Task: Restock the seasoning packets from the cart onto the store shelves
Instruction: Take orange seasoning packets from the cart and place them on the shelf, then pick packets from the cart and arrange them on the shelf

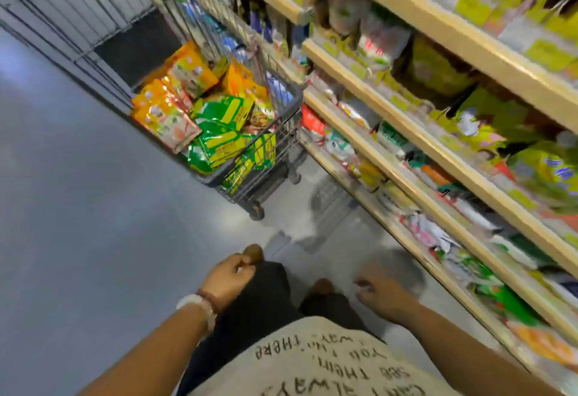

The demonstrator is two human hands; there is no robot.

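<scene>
A grey wire cart (250, 157) stands on the grey floor (78, 192) ahead of the person, close against the store shelves (406, 132) that run along the right side of the view. The cart is heaped with seasoning packets — orange packets (169, 111) piled toward its far and left side, green and yellow packets (219, 139) toward its near side, some pressed against the wire wall. The shelves have pale wooden edges with yellow price tags and carry mixed bagged goods; motion blur prevents reading any label there. Both hands hang low in front of the person's dark trousers, well apart from the cart and the shelves. The left hand (230, 278), with a white bracelet and a dark beaded band at the wrist, has its fingers loosely curled and holds nothing. The right hand (383, 294) is blurred; its fingers appear relaxed and spread, also holding nothing. Two brown shoes show below the hands — one by the left hand, one between the hands.
</scene>
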